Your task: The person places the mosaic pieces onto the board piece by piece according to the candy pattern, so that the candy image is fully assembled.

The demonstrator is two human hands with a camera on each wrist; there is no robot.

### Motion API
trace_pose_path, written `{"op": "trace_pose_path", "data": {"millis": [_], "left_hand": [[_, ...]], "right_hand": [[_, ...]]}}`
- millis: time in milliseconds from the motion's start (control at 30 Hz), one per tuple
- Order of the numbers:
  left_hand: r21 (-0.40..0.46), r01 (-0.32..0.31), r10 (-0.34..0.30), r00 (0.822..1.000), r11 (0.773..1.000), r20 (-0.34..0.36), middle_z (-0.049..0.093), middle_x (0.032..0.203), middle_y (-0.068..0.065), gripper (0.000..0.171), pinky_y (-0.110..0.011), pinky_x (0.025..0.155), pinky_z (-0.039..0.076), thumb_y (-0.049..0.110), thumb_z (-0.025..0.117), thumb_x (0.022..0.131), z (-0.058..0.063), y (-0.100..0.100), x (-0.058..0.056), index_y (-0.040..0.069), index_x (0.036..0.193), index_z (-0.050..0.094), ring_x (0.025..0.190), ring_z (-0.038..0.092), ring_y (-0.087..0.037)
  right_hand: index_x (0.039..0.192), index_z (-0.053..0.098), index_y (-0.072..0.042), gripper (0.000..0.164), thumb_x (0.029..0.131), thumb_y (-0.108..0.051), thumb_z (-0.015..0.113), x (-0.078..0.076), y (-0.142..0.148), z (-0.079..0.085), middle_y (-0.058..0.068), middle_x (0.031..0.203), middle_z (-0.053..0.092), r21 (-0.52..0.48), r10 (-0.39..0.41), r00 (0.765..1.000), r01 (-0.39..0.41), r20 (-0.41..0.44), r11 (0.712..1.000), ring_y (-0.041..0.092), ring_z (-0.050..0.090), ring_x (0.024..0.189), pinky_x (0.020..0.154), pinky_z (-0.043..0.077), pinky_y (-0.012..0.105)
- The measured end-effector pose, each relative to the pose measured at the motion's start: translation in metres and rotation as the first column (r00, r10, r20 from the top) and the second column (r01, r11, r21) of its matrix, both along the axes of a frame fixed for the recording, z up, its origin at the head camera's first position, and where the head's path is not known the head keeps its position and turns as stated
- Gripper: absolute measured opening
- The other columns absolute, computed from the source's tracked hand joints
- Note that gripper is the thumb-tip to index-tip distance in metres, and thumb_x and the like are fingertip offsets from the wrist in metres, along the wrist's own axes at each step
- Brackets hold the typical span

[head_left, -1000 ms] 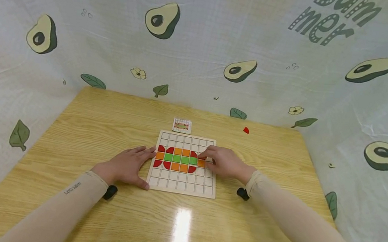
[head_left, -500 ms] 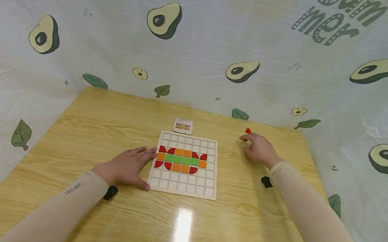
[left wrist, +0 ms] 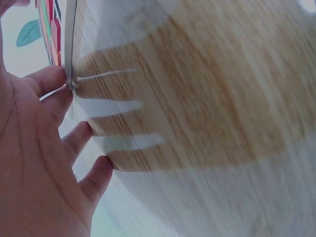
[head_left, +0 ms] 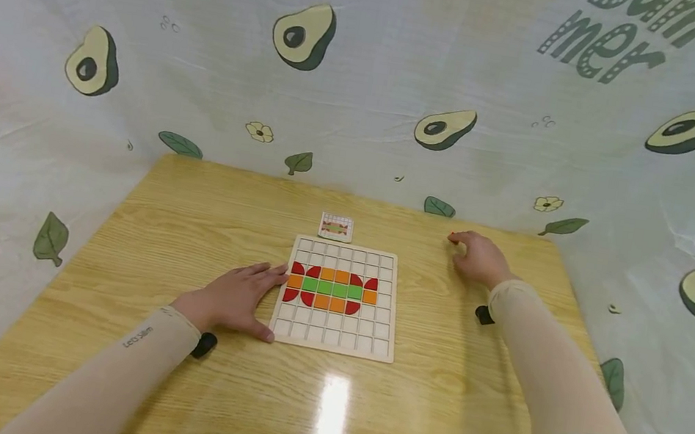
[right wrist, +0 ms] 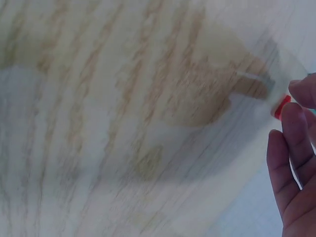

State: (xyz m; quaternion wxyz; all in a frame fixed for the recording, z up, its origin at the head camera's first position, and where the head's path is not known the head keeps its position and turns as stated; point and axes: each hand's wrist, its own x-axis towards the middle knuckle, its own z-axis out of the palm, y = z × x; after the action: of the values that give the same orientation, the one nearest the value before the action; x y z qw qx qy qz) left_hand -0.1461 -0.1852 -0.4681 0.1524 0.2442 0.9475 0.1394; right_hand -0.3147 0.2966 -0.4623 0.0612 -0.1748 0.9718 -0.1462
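A square wooden grid board [head_left: 333, 337] lies mid-table, with red, orange and green tiles [head_left: 332, 289] set in its cells like a wrapped candy. My left hand [head_left: 232, 297] rests flat at the board's left side, fingers spread. In the left wrist view its fingertips [left wrist: 52, 76] touch the board's edge [left wrist: 70, 44] and the table. Out at the far right, my right hand [head_left: 482, 258] pinches a small red quarter-circle tile [right wrist: 281, 107] between thumb and finger, low over the table. Most of that tile is hidden by the fingers in the head view.
Just behind the board lies a small pattern card [head_left: 335, 228] printed with a similar candy design. A wood-grain table [head_left: 214, 406] carries everything. White cloth [head_left: 369, 64] with avocado prints hangs along its back and sides.
My right hand has left the board's right side, moved to the far right and taken hold of the red tile there. A red tile now shows above the right orange one. The left hand stays put.
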Motion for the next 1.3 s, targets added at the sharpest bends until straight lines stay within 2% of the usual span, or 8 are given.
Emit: {"op": "trace_pose_path", "data": {"millis": [367,667,767,833,933,1067,1167,1300], "left_hand": [[0.005,-0.006,0.006,1.0,1.0,0.007,0.021,0.165,-0.001,0.113,-0.06,0.112,0.024,0.069,0.077,0.07,0.0,0.002,0.001,0.015,0.158,0.032,0.149,0.019,-0.034],[0.006,0.002,-0.002,1.0,1.0,0.002,0.02,0.165,-0.001,0.113,-0.06,0.113,0.024,0.069,0.077,0.07,0.001,0.003,0.001,0.015,0.158,0.032,0.149,0.019,-0.034],[0.002,0.004,-0.004,1.0,1.0,-0.003,0.02,0.165,-0.001,0.113,-0.059,0.113,0.024,0.071,0.076,0.07,0.001,0.003,0.001,0.015,0.158,0.032,0.149,0.019,-0.034],[-0.006,0.007,-0.007,1.0,1.0,-0.008,0.019,0.165,-0.001,0.114,-0.059,0.113,0.024,0.072,0.075,0.07,0.0,0.003,0.001,0.015,0.158,0.032,0.149,0.019,-0.033],[-0.011,0.008,-0.008,1.0,1.0,-0.009,0.019,0.165,-0.001,0.114,-0.059,0.113,0.024,0.072,0.075,0.07,-0.001,0.002,0.001,0.015,0.158,0.031,0.149,0.019,-0.033],[-0.004,-0.002,0.002,1.0,1.0,-0.002,0.019,0.165,-0.002,0.113,-0.06,0.113,0.024,0.07,0.076,0.07,0.0,0.001,0.001,0.014,0.158,0.032,0.148,0.019,-0.034],[-0.006,-0.008,0.008,1.0,1.0,-0.003,0.019,0.165,-0.001,0.113,-0.06,0.112,0.024,0.07,0.076,0.07,0.0,0.0,0.001,0.014,0.158,0.032,0.148,0.019,-0.035],[-0.011,-0.005,0.005,1.0,1.0,-0.004,0.019,0.165,-0.001,0.113,-0.06,0.112,0.024,0.071,0.076,0.07,0.0,0.0,0.001,0.015,0.158,0.032,0.148,0.02,-0.034]], "right_hand": [[0.146,0.05,-0.003,0.056,0.09,-0.002,0.054,0.0,0.005,0.002,0.022,0.146,0.049,0.04,-0.025,0.996,0.022,0.081,0.999,0.034,0.052,0.092,0.076,0.04,0.047],[0.141,0.056,-0.004,0.051,0.09,0.0,0.056,0.006,0.005,0.009,0.022,0.144,0.05,0.038,0.028,0.997,-0.031,0.076,0.999,0.043,0.051,0.124,0.092,0.043,0.055],[0.138,0.059,-0.003,0.051,0.088,0.001,0.057,0.011,0.002,0.01,0.021,0.141,0.054,0.037,0.077,0.995,-0.079,0.063,0.996,0.044,0.05,0.127,0.093,0.044,0.055],[0.137,0.06,-0.004,0.049,0.088,0.001,0.058,0.016,-0.001,0.01,0.02,0.138,0.057,0.047,0.107,0.993,-0.11,0.057,0.993,0.039,0.057,0.118,0.086,0.046,0.051],[0.135,0.062,-0.005,0.047,0.088,-0.001,0.058,0.023,-0.004,0.008,0.018,0.132,0.062,0.055,0.153,0.987,-0.157,0.057,0.986,0.027,0.062,0.086,0.073,0.045,0.043],[0.137,0.06,-0.004,0.049,0.087,-0.001,0.057,0.027,-0.006,0.007,0.017,0.129,0.064,0.026,0.168,0.985,-0.169,0.031,0.985,0.018,0.04,0.057,0.063,0.039,0.039],[0.142,0.055,-0.004,0.054,0.088,-0.002,0.057,0.026,-0.006,0.007,0.019,0.135,0.059,0.016,0.132,0.991,-0.132,0.004,0.991,0.02,0.043,0.062,0.067,0.04,0.042],[0.149,0.045,-0.006,0.061,0.09,-0.005,0.058,0.02,-0.004,0.005,0.022,0.145,0.049,0.032,0.08,0.996,-0.082,0.049,0.996,0.028,0.054,0.086,0.079,0.041,0.046]]}}
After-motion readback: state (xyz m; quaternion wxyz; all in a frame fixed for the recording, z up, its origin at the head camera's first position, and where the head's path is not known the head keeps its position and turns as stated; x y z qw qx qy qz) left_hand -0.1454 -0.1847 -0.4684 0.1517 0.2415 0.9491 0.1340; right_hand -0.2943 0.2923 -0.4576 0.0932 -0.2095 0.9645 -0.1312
